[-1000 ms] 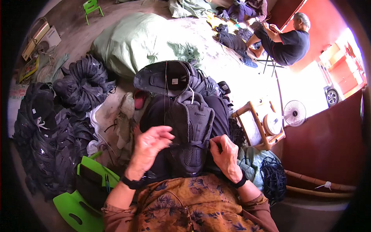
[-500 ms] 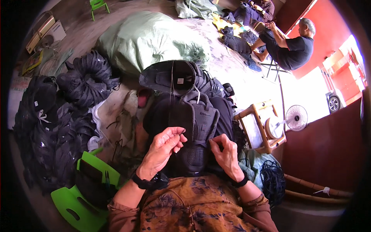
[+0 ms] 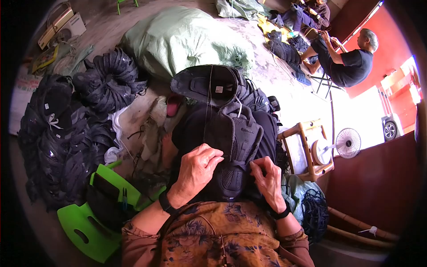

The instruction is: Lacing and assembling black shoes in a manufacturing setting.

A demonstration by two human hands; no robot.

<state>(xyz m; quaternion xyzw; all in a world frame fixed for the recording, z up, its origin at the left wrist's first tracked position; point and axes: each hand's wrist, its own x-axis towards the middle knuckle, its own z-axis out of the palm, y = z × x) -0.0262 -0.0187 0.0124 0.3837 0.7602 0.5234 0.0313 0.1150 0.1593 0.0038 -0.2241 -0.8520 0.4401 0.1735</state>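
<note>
A black shoe upper [image 3: 242,133] with mesh panels lies across my dark-trousered lap, toe toward me. My left hand [image 3: 195,171] is beside its left edge, thumb and fingertips pinched together; what they hold is too small to make out. On the opposite edge, my right hand [image 3: 267,180] has its fingers curled and pinched against the upper's side, by a narrow dark strap [image 3: 236,163]. A thin thread [image 3: 208,107] runs from above down toward my left hand. Beyond lie more black uppers [image 3: 200,84] at my knees, one showing a white inner label.
Heaps of black uppers [image 3: 66,147] lie at left, above a green plastic chair [image 3: 86,231] with scissors-like tools. A pale green sack [image 3: 178,40] stands ahead. At right are a bamboo stool [image 3: 293,147], a white fan [image 3: 348,142] and dark cords [image 3: 315,209]. Two people sit farther off.
My left hand has moved in toward the upper's left edge, and its knuckles have turned upward. My right hand stays at the right edge. The whole view has shifted slightly.
</note>
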